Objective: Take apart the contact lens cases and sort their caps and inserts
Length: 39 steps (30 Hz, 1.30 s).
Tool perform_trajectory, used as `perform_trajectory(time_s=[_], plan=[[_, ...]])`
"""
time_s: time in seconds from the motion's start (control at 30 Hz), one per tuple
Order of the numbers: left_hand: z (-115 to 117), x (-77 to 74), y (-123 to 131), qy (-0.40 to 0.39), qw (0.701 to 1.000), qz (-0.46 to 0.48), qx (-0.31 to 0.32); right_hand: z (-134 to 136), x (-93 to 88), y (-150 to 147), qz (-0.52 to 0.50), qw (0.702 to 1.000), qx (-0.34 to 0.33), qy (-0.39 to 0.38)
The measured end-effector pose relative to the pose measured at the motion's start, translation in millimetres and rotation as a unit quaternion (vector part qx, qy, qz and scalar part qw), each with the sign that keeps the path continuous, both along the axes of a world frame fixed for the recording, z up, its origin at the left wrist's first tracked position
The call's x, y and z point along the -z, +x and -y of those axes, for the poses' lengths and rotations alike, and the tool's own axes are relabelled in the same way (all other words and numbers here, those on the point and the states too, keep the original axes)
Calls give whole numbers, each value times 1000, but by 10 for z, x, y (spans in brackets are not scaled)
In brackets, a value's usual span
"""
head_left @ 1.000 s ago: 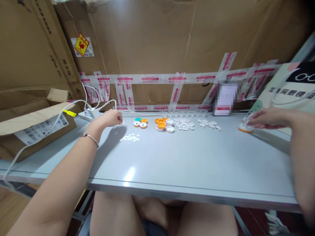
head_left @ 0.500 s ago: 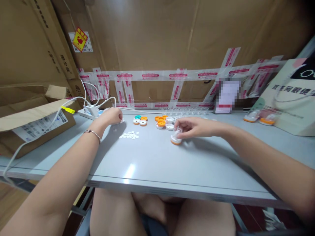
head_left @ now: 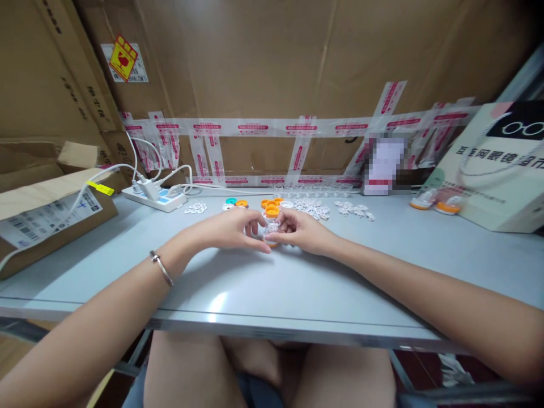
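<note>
Taped brown cardboard [head_left: 238, 68] walls a glossy grey table [head_left: 323, 300], where the right hand [head_left: 310, 233] pinches a small clear plastic container with an orange base [head_left: 272, 228] upright between both hands, apparently steadying it. The left hand [head_left: 232, 229] curves alongside, fingers parted; contact is unclear. Flat white plastic pieces [head_left: 312, 209] lie grouped behind, likely for easy reach.

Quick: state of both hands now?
Left hand: open, beside the clear container; contact cannot be told.
Right hand: closed, holding the clear container.
</note>
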<state>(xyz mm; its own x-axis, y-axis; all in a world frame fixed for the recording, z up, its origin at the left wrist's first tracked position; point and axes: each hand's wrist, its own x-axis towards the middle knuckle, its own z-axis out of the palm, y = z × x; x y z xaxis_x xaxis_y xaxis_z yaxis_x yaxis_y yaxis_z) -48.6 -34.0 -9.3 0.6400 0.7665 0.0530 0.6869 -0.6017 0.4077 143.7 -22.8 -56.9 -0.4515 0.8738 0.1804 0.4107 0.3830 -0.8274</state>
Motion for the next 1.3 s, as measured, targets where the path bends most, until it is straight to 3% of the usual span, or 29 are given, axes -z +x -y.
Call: perform_trajectory(time_s=[0.17, 0.37, 0.53, 0.7, 0.87, 1.07, 1.2, 1.3], plan=[[-12, 290, 217, 52, 995, 62, -56, -8, 53, -22, -11, 999, 39, 20], [-76, 433, 294, 72, 982, 136, -107, 20, 14, -44, 16, 996, 76, 41], [-114, 468, 325, 65, 980, 156, -107, -1, -2, -47, 52, 990, 112, 73], [-152, 478, 307, 8, 978, 181, -100, -28, 13, -57, 56, 985, 140, 82], [-201, 488, 275, -48, 976, 199, -76, -6, -53, -54, 21, 995, 78, 57], [-212, 507, 275, -24, 979, 190, -71, 47, -158, -22, 25, 995, 48, 87], [-177, 490, 290, -6, 978, 187, -95, 0, -242, 22, -75, 991, 57, 94], [-149, 464, 296, -5, 980, 175, -94, -129, -409, 207, -162, 970, 113, 143]])
